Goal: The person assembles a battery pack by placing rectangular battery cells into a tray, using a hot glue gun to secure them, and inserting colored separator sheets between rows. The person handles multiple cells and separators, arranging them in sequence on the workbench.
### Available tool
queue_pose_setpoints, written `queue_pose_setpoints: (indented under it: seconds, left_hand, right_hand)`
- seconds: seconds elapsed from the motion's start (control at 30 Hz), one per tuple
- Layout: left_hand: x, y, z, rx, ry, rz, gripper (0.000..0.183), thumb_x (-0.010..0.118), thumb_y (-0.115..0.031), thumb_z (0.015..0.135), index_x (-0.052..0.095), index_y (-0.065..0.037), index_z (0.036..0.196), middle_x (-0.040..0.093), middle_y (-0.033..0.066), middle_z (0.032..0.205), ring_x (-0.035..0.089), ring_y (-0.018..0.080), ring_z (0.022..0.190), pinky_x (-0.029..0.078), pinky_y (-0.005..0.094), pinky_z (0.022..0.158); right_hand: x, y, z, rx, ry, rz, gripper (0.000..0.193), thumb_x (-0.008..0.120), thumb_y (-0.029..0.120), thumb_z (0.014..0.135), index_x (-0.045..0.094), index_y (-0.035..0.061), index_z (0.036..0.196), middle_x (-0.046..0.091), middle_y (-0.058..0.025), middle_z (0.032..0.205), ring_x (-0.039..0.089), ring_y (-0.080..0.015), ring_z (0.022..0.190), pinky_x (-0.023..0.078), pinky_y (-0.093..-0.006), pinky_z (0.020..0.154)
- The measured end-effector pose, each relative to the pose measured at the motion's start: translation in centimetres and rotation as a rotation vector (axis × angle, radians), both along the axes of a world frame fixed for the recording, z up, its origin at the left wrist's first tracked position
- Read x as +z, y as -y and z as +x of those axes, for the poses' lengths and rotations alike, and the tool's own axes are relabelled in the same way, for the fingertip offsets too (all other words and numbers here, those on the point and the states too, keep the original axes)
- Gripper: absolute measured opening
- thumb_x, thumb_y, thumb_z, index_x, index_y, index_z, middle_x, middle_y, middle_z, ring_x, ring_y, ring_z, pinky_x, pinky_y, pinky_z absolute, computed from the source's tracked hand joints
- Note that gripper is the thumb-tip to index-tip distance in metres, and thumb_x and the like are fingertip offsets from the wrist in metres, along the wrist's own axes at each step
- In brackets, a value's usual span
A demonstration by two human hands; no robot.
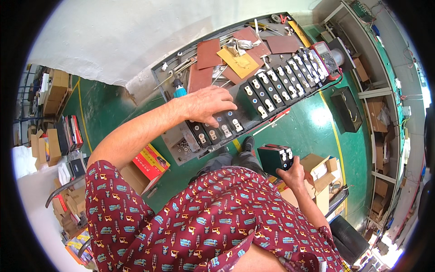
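Observation:
My right hand (293,176) grips a dark battery cell block (270,159) in front of my body, to the right. Metal terminals show on the block's near end. At the bench, my left hand (212,103) reaches over a short row of black battery cells (209,135), fingers curved and the thumb apart. Whether it touches them I cannot tell. To the right of that hand, a longer row of black battery cells (277,87) stands side by side, with silver terminals on top. A gap separates the two rows.
The workbench (180,156) bears brown sheets (208,53), a yellow sheet (238,62), a teal power tool (180,90) and a red multimeter (325,56). Opened cardboard boxes (321,172) stand at right; a red-yellow box (152,162) is at left. Shelving (376,93) lines the right side.

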State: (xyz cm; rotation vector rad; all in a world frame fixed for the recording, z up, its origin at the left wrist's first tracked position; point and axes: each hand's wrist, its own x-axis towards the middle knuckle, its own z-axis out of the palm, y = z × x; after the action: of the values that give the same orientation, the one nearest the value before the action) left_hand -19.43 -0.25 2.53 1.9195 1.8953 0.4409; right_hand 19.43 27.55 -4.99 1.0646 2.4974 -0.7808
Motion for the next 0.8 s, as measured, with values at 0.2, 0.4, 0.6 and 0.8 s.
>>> queue_pose_setpoints:
  seconds: [0.2,0.4,0.6,0.8]
  left_hand:
    - [0.2,0.2,0.0,0.01,-0.011,0.016,0.088,0.099,-0.022,0.064,0.06,-0.01,0.143,0.059,0.0131,0.143,0.053,0.0362,0.139,0.045,0.0497,0.117]
    - [0.5,0.4,0.0,0.041,-0.009,0.02,0.085,0.097,-0.02,0.066,0.061,-0.01,0.141,0.059,0.0128,0.145,0.053,0.037,0.14,0.045,0.0504,0.118]
    - [1.7,2.1,0.1,0.096,0.003,0.127,0.07,0.093,-0.012,0.069,0.065,-0.008,0.134,0.062,0.0126,0.137,0.057,0.0367,0.133,0.049,0.0497,0.112]
    - [3.4,6.6,2.7,0.082,0.018,0.044,0.05,0.09,-0.014,0.075,0.07,-0.009,0.12,0.064,0.0091,0.12,0.062,0.0328,0.119,0.053,0.0466,0.099]
  right_hand:
    - [-0.3,-0.1,-0.3,0.003,-0.011,-0.003,0.067,0.09,0.033,0.067,0.053,-0.0006,0.112,0.074,-0.0219,0.089,0.074,-0.0403,0.084,0.058,-0.0489,0.079]
    - [-0.3,-0.3,-0.3,0.009,-0.014,-0.001,0.068,0.09,0.033,0.067,0.053,-0.0006,0.113,0.074,-0.0224,0.09,0.074,-0.0405,0.085,0.058,-0.0489,0.081]
    - [0.1,-0.3,-0.2,-0.01,0.017,-0.019,0.068,0.091,0.033,0.067,0.054,-0.0008,0.113,0.075,-0.023,0.093,0.075,-0.0405,0.088,0.059,-0.0491,0.082]
    - [-0.2,-0.4,0.6,-0.008,0.013,-0.02,0.068,0.09,0.033,0.068,0.054,-0.0002,0.115,0.075,-0.023,0.094,0.074,-0.0416,0.09,0.058,-0.0502,0.083]
